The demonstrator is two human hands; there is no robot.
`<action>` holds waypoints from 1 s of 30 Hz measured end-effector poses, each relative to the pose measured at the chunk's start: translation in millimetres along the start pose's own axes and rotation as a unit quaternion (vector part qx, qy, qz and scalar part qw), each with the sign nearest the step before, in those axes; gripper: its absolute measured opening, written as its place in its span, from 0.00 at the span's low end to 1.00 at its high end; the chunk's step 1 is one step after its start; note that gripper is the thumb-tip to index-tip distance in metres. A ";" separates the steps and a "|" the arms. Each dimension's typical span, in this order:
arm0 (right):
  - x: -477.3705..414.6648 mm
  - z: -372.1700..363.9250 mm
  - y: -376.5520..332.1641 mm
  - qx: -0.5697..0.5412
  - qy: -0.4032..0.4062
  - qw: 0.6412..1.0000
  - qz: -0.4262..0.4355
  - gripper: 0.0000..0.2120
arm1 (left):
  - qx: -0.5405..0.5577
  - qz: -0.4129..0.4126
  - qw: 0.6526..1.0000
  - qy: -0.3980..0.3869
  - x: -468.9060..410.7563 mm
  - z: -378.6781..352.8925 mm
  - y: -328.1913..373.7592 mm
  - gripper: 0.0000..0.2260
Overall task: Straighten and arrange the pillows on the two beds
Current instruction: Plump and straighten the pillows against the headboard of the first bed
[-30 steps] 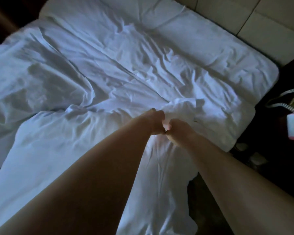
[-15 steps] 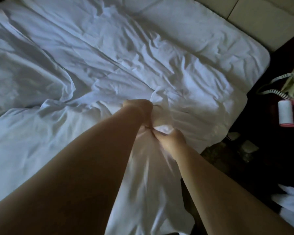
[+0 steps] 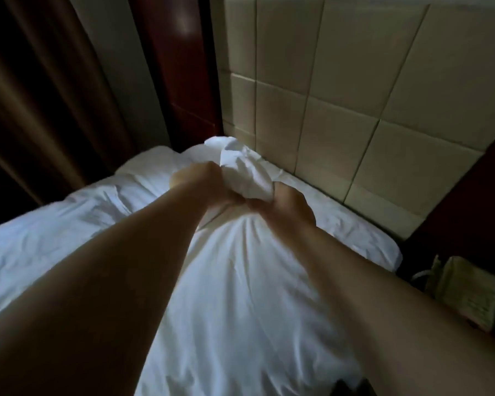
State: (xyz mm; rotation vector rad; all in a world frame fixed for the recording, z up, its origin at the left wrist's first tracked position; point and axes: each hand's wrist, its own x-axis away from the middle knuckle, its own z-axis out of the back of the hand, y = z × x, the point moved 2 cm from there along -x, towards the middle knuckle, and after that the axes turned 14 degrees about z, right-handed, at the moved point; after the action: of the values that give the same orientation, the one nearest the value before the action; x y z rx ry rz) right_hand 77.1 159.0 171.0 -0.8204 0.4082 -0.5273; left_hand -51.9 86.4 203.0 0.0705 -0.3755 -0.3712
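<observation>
Pillow hangs nearest the camera, a long white bulk lifted clear between the two forearms and held up by its top end, its lower part dropping out of sight at the bottom edge. Left hand and right hand are both clenched tight on that top end, side by side and almost touching, with a bunch of loose cover sticking up between and above them. It looks as if mostly the slack fabric is gripped, not the filling.

Beyond the hands lies the bed, its white sheet rumpled, and a second white shape, perhaps another pillow, lies along the padded headboard; the dim light makes it hard to tell. A curtain hangs at far left.

Judged from here, the likely trouble is the filling sliding down inside the cover, since the grip is on cloth alone; that would leave a lumpy bottom and an empty top. A hard shake could also pull the cover from the fingers, or swing the pillow into the pale object beside the bed at right.
</observation>
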 end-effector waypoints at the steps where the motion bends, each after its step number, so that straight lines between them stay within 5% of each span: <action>1: -6.7 20.2 -19.4 0.000 0.003 1.000 0.024 0.16 | 0.019 0.002 1.000 -0.007 11.5 24.0 4.6 0.33; 4: -28.1 76.2 -65.8 0.046 0.025 0.994 0.094 0.09 | 0.086 0.031 0.990 0.108 43.5 91.0 12.9 0.27; 10: -64.0 187.2 -135.0 0.226 0.042 0.935 0.271 0.12 | 0.210 -0.010 0.933 0.292 92.5 174.1 57.6 0.46; 13: -84.6 230.7 -155.2 0.304 0.032 0.887 0.345 0.14 | 0.093 -0.090 0.864 0.487 120.2 204.8 96.5 0.49; 15: -97.2 246.8 -160.1 0.345 0.026 0.855 0.386 0.18 | -0.028 -0.158 0.825 0.542 126.3 218.6 127.7 0.40; 17: -107.8 255.7 -153.3 0.366 0.028 0.830 0.420 0.19 | -0.114 -0.181 0.815 0.539 121.5 222.4 154.2 0.25; 19: -116.2 259.9 -134.3 0.372 0.024 0.821 0.433 0.18 | -0.131 -0.136 0.864 0.467 110.0 215.1 172.3 0.17; 23: -132.5 251.3 -77.9 0.352 -0.024 0.843 0.405 0.18 | -0.104 -0.095 0.935 0.327 77.6 170.8 200.6 0.17; 30: -159.4 242.9 5.1 0.365 -0.051 0.881 0.296 0.29 | -0.141 -0.068 0.936 0.314 18.1 116.5 252.8 0.09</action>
State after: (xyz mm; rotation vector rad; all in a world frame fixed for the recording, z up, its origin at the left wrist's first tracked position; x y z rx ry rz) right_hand 80.9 395.7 339.3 0.0309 0.3034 -0.0346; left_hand 6.7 315.0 351.6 -0.0682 0.3201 -0.5123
